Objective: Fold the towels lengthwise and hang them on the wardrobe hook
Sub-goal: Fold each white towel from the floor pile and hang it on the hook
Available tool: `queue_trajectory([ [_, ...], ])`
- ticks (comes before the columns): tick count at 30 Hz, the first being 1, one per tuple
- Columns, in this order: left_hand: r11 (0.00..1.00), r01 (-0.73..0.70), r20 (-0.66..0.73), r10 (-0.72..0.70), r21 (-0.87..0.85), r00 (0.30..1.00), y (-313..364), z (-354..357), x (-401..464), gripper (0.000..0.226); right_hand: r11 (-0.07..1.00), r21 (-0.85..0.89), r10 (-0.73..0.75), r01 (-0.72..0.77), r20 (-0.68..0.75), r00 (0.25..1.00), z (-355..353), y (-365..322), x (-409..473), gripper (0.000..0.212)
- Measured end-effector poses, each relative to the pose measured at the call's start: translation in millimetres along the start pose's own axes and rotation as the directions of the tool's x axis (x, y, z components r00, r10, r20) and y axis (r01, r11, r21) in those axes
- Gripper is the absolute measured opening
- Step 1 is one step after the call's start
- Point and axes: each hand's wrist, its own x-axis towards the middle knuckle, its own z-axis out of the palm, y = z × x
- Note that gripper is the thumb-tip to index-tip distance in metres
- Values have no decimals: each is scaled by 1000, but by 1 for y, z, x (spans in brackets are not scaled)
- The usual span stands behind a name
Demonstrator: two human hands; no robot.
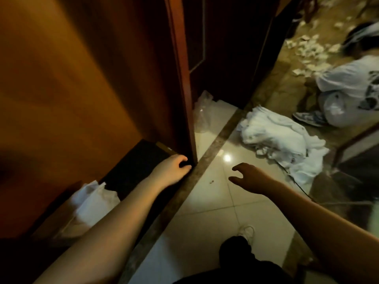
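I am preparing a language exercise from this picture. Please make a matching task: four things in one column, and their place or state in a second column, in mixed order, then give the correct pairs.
Things:
1. left hand
2. right hand
3. towel pile
4. plastic bag

Place or state:
A. heaped on the tiled floor, nobody touching it
B. fingers curled round the bottom edge of the wardrobe door
C. on the floor behind the door, by the dark wood
D. open above the tiles, holding nothing

Pairs: 1-B, 2-D, 3-A, 4-C
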Motion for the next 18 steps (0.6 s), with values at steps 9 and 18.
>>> queue_trajectory([
  [9,998,-52,120,47,42,992,133,58,160,50,981,111,159,-161,31,987,-50,161,45,57],
  [18,999,-32,240,34,-11,970,233,89,288,40,896,225,368,-382,105,924,-94,290,103,52],
])
